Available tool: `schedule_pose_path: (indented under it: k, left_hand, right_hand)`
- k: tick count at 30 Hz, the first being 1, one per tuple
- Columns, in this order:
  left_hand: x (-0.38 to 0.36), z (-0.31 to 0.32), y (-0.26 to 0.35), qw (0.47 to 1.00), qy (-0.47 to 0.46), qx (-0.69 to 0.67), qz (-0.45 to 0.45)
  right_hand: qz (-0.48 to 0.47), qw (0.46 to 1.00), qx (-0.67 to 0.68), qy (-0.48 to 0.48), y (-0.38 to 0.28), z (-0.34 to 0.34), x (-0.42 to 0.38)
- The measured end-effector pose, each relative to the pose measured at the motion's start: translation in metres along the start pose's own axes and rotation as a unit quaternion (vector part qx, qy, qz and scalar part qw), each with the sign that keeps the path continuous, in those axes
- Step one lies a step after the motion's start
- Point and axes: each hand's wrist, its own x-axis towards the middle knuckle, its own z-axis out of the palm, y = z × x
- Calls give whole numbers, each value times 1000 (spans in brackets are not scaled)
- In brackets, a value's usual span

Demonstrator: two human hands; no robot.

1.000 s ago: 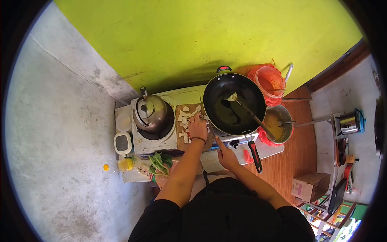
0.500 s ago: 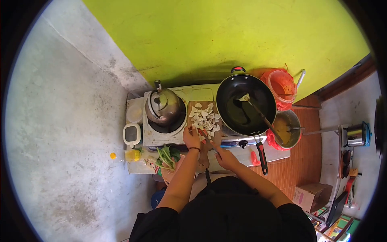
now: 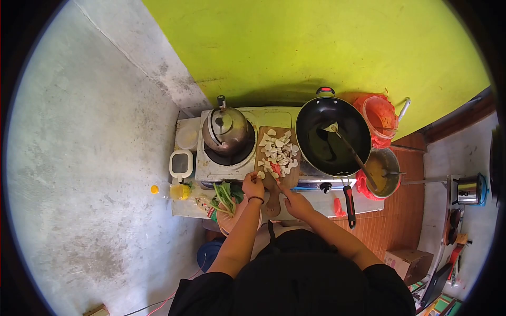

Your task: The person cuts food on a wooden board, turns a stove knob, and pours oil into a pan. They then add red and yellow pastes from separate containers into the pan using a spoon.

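Note:
A wooden cutting board (image 3: pixel 273 205) lies in front of me, heaped with white cut pieces (image 3: pixel 278 149). Among them shows something red (image 3: pixel 275 169). My right hand (image 3: pixel 299 204) is closed around the handle of a knife (image 3: pixel 280 185), its blade pointing up and left over the board. At the board's left edge is my left hand (image 3: pixel 253 187), fingers pinched together beside a white piece; what they hold, I cannot tell. Left of that wrist, leafy greens (image 3: pixel 225 199) stick out of a pinkish container.
A kettle (image 3: pixel 227 131) sits on the left burner. To the right, a black wok (image 3: pixel 333 152) holds a wooden-handled turner (image 3: pixel 348 146). Beyond it are a red-lined bucket (image 3: pixel 380 113) and a pot of yellowish liquid (image 3: pixel 391 167). An oil bottle (image 3: pixel 180 191) lies at left.
The whole view has shifted, moving the counter to the right in frame. My left hand has drawn slightly away from the knife blade. My right hand still holds the knife.

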Motion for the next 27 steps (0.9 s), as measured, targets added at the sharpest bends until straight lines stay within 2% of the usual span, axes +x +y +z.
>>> schedule_pose_path:
  k: [2,5,8,11,14,20,23,27]
  left_hand:
    - [-5,-5,8,1000,-19,9,10]
    - [-11,-9,16,995,-43,57,75]
    - [-8,1,-3,993,-24,69,88]
    - [-11,-1,-6,978,-13,114,175]
    - [-17,-5,3,991,-58,54,109]
    - [-14,-1,-8,991,-54,67,103]
    - [-16,-4,-2,984,-37,99,143]
    - [-15,-2,-3,987,-24,88,132]
  right_hand:
    - [7,1000,1,-18,-5,-3,-3]
    - [-16,1000,-7,-6,-10,-5,-8]
    - [-29,999,-16,5,-5,1,-10]
    - [1,999,-25,-26,-13,-5,-12]
    - [8,998,-50,-36,-11,-2,-12]
    - [30,996,-69,-52,-17,-2,-11]
    - [34,995,-77,-52,-15,2,-10]
    - [46,995,-79,-51,-19,3,-9]
